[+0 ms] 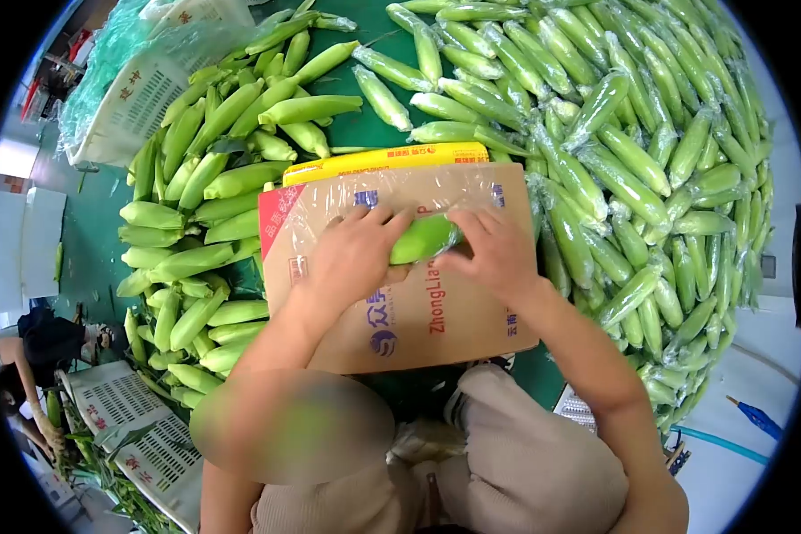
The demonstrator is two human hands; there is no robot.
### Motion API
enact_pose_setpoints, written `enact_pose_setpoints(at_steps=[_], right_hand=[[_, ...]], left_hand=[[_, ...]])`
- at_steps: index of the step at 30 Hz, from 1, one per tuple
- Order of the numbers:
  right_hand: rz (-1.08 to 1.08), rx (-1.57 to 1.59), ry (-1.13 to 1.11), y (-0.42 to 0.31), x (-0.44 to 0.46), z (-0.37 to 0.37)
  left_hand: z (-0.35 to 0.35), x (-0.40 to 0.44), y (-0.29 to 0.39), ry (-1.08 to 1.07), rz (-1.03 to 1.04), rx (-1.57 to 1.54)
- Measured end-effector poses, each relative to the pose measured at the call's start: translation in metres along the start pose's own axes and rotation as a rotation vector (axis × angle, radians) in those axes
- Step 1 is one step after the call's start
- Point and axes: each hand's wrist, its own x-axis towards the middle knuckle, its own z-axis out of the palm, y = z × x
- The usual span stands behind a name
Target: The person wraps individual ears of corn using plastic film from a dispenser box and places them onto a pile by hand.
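Observation:
A green ear of corn in its husk (425, 238) lies crosswise over a brown cardboard box (347, 343) in front of me. My left hand (358, 254) grips its left end, with the fingers curled over it. At the other end, my right hand (491, 251) closes round the tip with thumb and fingers. Clear plastic film (329, 193) spreads across the upper part of the cardboard, around the ear. Just behind the cardboard sits a yellow cling film box (387, 163).
Unwrapped ears of corn (187, 262) are heaped on the left, and film-wrapped ears (632, 169) on the right. A white crate (129, 102) holding green netting stands at the upper left; another white crate (142, 432) is lower left, near another person's arm (31, 383).

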Motion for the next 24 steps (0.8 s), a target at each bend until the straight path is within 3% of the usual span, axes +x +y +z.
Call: enact_pose_setpoints(at_steps=[2, 3, 5, 6, 8, 9, 12, 13, 16, 17, 18, 20, 21, 22, 24], right_hand=[[-0.024, -0.094, -0.160, -0.007, 0.013, 0.004], [-0.019, -0.132, -0.264, -0.007, 0.018, 0.007], [-0.045, -0.118, -0.242, 0.003, 0.019, 0.019], [-0.054, -0.112, -0.227, 0.008, 0.021, 0.024], [-0.066, -0.116, -0.180, 0.013, 0.024, 0.024], [-0.075, -0.109, -0.184, 0.011, 0.018, 0.023], [-0.067, -0.125, -0.284, 0.007, 0.022, 0.015], [-0.084, -0.116, -0.300, 0.006, 0.022, 0.010], [-0.197, -0.052, -0.360, 0.001, 0.021, 0.001], [-0.252, -0.004, -0.387, 0.000, 0.016, -0.001], [-0.299, 0.050, -0.423, 0.000, 0.010, -0.003], [-0.312, 0.098, -0.495, -0.021, 0.003, -0.005], [-0.321, 0.128, -0.533, -0.032, -0.002, -0.005], [-0.290, 0.124, -0.526, -0.037, -0.009, -0.004], [-0.238, 0.104, -0.473, -0.040, -0.018, 0.007]], left_hand=[[0.000, 0.001, -0.007, 0.004, 0.064, -0.104], [-0.001, -0.006, -0.012, 0.122, 0.016, -0.111], [-0.002, -0.038, -0.026, 0.362, -0.087, -0.115], [0.004, -0.066, -0.037, 0.383, -0.209, -0.211], [0.003, -0.104, -0.034, 0.204, -0.399, -0.215], [0.005, -0.118, -0.022, 0.190, -0.475, 0.008], [0.019, -0.128, -0.032, 0.179, -0.444, 0.056], [0.030, -0.125, -0.038, 0.363, -0.432, 0.082], [0.040, -0.144, -0.051, 0.612, -0.469, 0.012], [0.042, -0.151, -0.043, 0.741, -0.522, -0.192], [0.049, -0.151, -0.038, 1.034, -0.500, -0.584], [0.034, -0.151, -0.016, 1.082, -0.433, -0.613], [0.019, -0.151, 0.000, 0.817, -0.320, -0.415], [0.024, -0.152, -0.003, 0.705, -0.215, -0.437], [0.040, -0.171, -0.010, 0.802, -0.501, -0.352]])
